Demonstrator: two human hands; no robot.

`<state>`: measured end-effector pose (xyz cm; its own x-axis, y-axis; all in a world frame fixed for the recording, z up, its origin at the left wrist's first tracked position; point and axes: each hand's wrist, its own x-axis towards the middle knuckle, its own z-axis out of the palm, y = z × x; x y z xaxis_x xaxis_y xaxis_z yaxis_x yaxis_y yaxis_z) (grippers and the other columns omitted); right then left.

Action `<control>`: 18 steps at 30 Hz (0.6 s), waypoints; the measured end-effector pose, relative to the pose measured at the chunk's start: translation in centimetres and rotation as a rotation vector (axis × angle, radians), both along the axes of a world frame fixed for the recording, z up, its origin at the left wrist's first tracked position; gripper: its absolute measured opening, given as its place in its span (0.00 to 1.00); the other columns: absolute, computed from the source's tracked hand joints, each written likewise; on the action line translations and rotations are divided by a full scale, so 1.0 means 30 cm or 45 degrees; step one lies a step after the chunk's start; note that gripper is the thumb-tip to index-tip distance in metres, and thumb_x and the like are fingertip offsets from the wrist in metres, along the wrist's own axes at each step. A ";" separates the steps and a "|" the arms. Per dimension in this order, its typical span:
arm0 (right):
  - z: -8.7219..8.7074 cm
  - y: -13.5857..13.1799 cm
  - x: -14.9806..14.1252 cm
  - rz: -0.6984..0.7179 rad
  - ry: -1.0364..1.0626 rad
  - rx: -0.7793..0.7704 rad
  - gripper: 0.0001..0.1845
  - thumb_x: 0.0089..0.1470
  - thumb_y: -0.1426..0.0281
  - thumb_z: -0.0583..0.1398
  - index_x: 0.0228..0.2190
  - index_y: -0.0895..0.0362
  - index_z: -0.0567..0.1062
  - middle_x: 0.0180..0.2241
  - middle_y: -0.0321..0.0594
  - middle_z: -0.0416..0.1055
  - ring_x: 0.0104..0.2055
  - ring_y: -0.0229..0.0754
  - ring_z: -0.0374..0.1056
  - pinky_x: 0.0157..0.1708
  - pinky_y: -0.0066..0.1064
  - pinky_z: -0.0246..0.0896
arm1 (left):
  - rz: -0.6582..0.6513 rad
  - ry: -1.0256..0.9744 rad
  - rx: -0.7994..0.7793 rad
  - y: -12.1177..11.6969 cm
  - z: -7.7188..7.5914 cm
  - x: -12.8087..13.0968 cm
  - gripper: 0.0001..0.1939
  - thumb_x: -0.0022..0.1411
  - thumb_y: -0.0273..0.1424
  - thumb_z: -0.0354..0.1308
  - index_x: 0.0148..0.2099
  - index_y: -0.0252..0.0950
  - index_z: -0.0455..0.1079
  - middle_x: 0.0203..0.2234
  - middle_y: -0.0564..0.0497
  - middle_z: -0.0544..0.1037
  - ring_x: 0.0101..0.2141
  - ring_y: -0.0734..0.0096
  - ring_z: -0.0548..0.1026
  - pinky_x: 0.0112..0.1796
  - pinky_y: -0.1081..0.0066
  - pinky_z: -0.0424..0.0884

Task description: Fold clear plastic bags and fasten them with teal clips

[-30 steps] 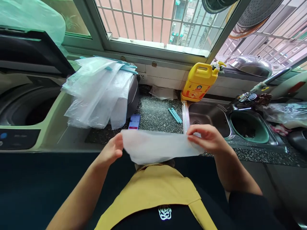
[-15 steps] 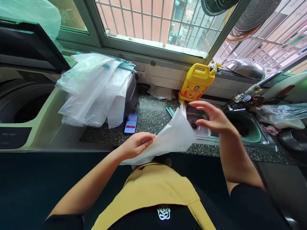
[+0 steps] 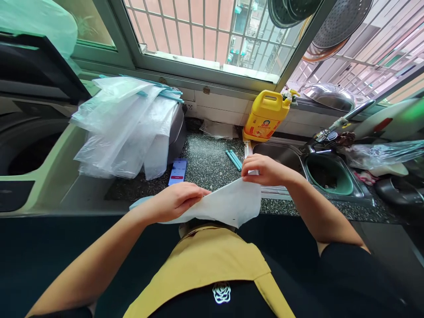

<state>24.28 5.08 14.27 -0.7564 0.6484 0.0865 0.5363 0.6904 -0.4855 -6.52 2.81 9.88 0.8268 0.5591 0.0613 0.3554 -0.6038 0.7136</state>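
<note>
A translucent white plastic bag (image 3: 228,203) is stretched between my two hands, just in front of the counter edge. My left hand (image 3: 177,201) pinches its upper edge near the middle, fingers closed. At the bag's right upper corner, my right hand (image 3: 265,170) grips the edge between thumb and fingers. Several teal sealing strips (image 3: 233,160) lie on the counter beyond the bag. A pile of similar plastic bags (image 3: 122,128), with teal strips along the far edge, rests at the left. Near my left hand a lit phone (image 3: 178,171) lies on the counter.
A yellow jug (image 3: 266,115) with a pump stands behind the sink (image 3: 281,152). Farther right are a faucet (image 3: 326,132) and a green basin (image 3: 331,174). An open washing machine (image 3: 56,176) borders the speckled counter (image 3: 205,154) on the left.
My right hand was apart from the bag with its fingers spread; it has come left and closed on the bag's corner. The bag is now drawn straighter between both hands.
</note>
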 end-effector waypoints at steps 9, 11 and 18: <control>0.059 -0.060 0.069 -0.149 0.081 -0.040 0.11 0.56 0.66 0.56 0.24 0.55 0.71 0.26 0.39 0.69 0.27 0.37 0.63 0.29 0.29 0.59 | 0.287 0.092 -0.179 0.010 -0.090 -0.061 0.13 0.58 0.39 0.53 0.31 0.35 0.71 0.22 0.53 0.74 0.24 0.73 0.70 0.27 0.77 0.63; 0.069 -0.062 0.111 -0.202 0.038 -0.031 0.11 0.55 0.66 0.56 0.23 0.55 0.72 0.25 0.39 0.69 0.27 0.38 0.64 0.29 0.30 0.60 | 0.366 0.066 -0.201 0.014 -0.113 -0.080 0.17 0.60 0.39 0.48 0.27 0.34 0.71 0.20 0.52 0.73 0.23 0.73 0.69 0.27 0.76 0.62; -0.011 -0.068 -0.007 -0.169 -0.158 0.075 0.20 0.44 0.59 0.66 0.40 0.53 0.75 0.39 0.44 0.75 0.40 0.47 0.69 0.40 0.36 0.61 | 0.198 0.043 -0.116 0.026 -0.006 -0.027 0.15 0.60 0.36 0.50 0.29 0.35 0.73 0.22 0.51 0.74 0.25 0.72 0.69 0.28 0.77 0.63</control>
<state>24.08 3.03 13.93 -0.6719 0.7397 0.0383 0.6778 0.6349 -0.3708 -7.33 3.58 9.70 0.7307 0.6824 -0.0217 0.4642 -0.4732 0.7487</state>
